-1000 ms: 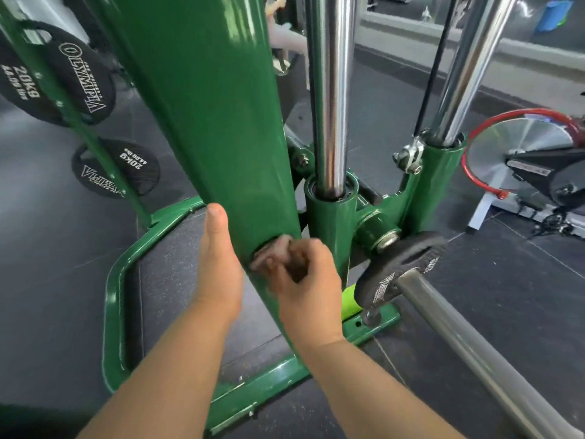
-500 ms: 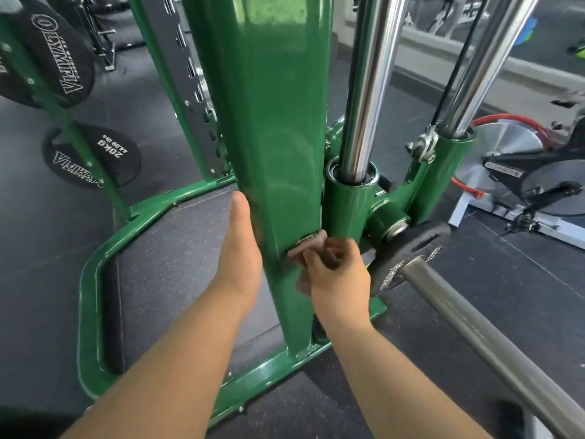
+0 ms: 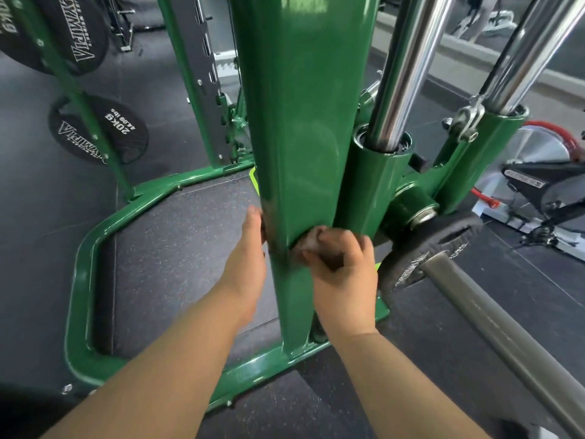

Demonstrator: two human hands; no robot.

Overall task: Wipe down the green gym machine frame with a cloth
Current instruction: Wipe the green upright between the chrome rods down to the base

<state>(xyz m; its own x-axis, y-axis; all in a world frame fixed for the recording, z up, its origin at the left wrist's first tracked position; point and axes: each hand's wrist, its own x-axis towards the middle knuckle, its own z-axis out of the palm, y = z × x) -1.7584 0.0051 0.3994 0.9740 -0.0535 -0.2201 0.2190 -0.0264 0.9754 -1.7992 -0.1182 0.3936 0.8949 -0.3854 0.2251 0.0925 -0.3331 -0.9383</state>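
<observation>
A glossy green upright post [image 3: 300, 122] of the gym machine rises from a green base bar [image 3: 253, 372] on the floor. My right hand [image 3: 342, 277] grips a small brownish cloth [image 3: 311, 240] and presses it against the post's right face, low down. My left hand [image 3: 250, 264] lies flat along the post's left edge, fingers straight and pointing up, with a dark bit of cloth showing at its fingertips. How the cloth passes behind the post is hidden.
Two chrome guide rods [image 3: 399, 74] sit in green sleeves right of the post. A barbell [image 3: 506, 343] with a black plate [image 3: 424, 251] juts out at right. Black 20 kg plates [image 3: 98, 131] hang at left. An exercise bike [image 3: 544, 185] stands far right.
The view has shifted left and tilted up a little. Both hands have stayed low on the post, the right one still rubbing the cloth against it.
</observation>
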